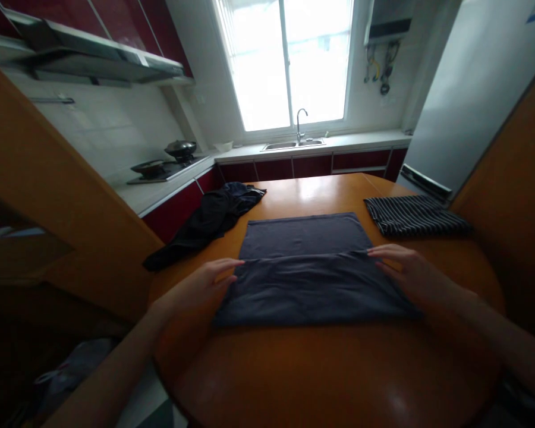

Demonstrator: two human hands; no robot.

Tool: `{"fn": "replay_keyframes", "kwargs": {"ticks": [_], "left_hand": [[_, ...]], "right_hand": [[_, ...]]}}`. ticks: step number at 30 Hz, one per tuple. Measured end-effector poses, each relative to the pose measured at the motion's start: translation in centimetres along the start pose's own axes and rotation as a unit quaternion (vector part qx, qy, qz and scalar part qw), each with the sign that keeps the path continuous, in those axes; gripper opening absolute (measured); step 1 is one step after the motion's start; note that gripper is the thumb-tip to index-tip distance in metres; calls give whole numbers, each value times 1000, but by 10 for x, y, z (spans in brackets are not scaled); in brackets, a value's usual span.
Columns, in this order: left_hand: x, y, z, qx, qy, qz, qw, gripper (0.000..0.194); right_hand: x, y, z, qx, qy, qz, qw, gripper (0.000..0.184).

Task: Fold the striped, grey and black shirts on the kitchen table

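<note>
A dark grey garment lies spread on the wooden table in front of me, its near part folded over so that a straight edge crosses its middle. My left hand has its fingertips and thumb at the left end of that edge, holding the cloth. At the right end, my right hand pinches the other corner of the same edge. Some wrinkles run across the folded layer. What the garment's inner layers look like is hidden.
A crumpled black garment lies at the table's left, and a folded black-and-white striped cloth at its right. The round wooden table stands before a counter with a sink. A fridge rises at right; pans sit on the stove.
</note>
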State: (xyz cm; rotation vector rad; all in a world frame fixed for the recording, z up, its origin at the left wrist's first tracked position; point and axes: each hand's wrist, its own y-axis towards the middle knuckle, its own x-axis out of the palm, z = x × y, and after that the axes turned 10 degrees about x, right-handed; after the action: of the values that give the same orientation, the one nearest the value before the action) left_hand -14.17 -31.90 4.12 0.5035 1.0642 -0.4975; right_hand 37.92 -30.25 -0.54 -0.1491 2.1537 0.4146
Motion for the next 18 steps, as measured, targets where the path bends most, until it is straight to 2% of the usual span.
{"fn": "replay_keyframes", "kwargs": {"ticks": [2, 4, 7, 10, 13, 18], "left_hand": [[-3, 38, -20, -34, -26, 29, 999, 56], [1, 69, -36, -62, -41, 16, 997, 62], [12, 93, -47, -57, -33, 3, 998, 55], [25, 91, -53, -23, -13, 8, 1000, 46], [33, 81, -64, 5, -14, -16, 1000, 43], [34, 72, -77, -36, 3, -37, 999, 44]], "right_hand": [[2, 45, 2, 22, 5, -15, 1000, 35], [8, 82, 3, 49, -21, -38, 998, 30], [24, 106, -2, 70, -53, -51, 995, 23], [41, 102, -4, 67, -90, -22, 993, 21], [47, 91, 0, 49, -87, -29, 995, 23], [40, 88, 12, 69, -68, -65, 993, 27]]}}
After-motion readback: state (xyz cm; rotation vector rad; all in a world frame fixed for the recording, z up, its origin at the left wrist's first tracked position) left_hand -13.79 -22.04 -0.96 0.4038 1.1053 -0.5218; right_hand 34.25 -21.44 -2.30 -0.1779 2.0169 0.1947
